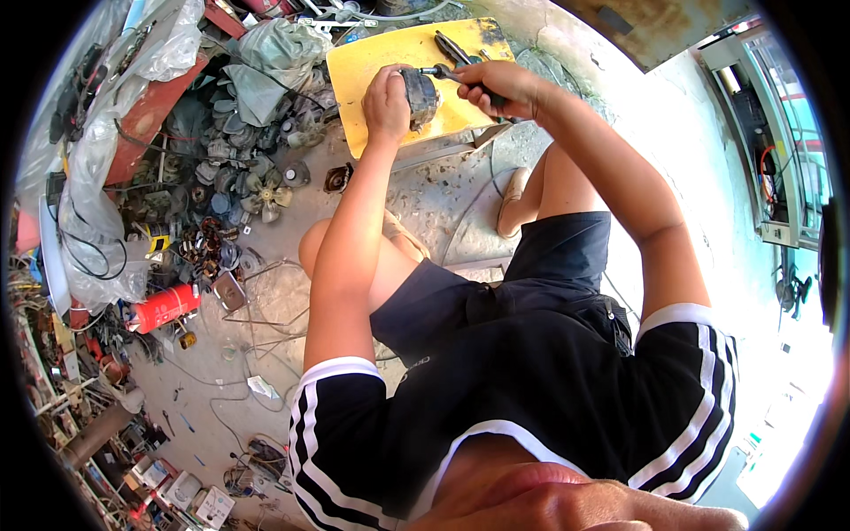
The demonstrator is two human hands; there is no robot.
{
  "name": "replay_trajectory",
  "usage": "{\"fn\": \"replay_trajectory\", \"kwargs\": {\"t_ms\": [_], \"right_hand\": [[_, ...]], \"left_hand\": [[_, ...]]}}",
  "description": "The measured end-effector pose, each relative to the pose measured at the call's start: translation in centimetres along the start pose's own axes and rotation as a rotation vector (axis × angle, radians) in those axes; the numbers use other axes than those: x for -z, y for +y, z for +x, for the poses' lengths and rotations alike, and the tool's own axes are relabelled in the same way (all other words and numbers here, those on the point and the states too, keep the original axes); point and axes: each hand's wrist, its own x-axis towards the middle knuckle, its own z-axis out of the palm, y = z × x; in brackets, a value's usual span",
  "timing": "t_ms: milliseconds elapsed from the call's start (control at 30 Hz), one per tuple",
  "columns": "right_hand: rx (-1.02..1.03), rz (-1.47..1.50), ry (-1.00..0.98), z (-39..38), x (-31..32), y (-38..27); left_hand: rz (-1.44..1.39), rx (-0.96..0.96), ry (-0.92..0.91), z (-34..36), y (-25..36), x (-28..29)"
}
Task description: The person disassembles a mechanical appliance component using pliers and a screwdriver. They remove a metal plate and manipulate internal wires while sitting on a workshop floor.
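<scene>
On a small yellow-topped table (354,66), my left hand (387,104) is wrapped around the side of a dark, dirty motor-like part (421,99) and steadies it. My right hand (503,88) grips a screwdriver-like tool (439,72) with a dark handle, its metal shaft pointing left. The tool's tip meets the upper edge of the part, but the exact contact point is too small to make out. Just beyond my right hand, a pair of dark-handled pliers (453,49) lies on the tabletop.
Old motors and fan parts (257,168) are heaped on the floor to the left. A red cylinder (166,308) lies nearer me, past loose wires. A rusty panel (651,26) stands at the far right, with a metal-framed cabinet (761,133) beside it. My legs straddle the floor before the table.
</scene>
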Motion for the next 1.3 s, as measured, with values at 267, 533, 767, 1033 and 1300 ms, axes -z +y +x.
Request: {"fn": "replay_trajectory", "kwargs": {"t_ms": [267,533,767,1033,1300], "right_hand": [[-0.281,-0.322,-0.196,0.9,-0.6,-7.1],[-0.090,-0.941,0.061,1.0,-3.6,-6.1],[0.163,-0.557,0.178,0.7,-1.4,0.1],[1.078,-0.702,0.689,5.5,-3.4,12.4],[0.810,-0.360,0.552,4.9,-1.8,11.9]], "left_hand": [[-0.009,0.067,-0.031,0.1,-0.5,0.3],[-0.009,0.013,-0.013,0.4,-1.0,-0.1],[0.006,0.056,-0.030,0.3,0.2,-0.2],[0.036,-0.051,0.043,0.0,0.4,-0.9],[0.086,0.014,0.032,-0.3,0.4,-0.2]]}}
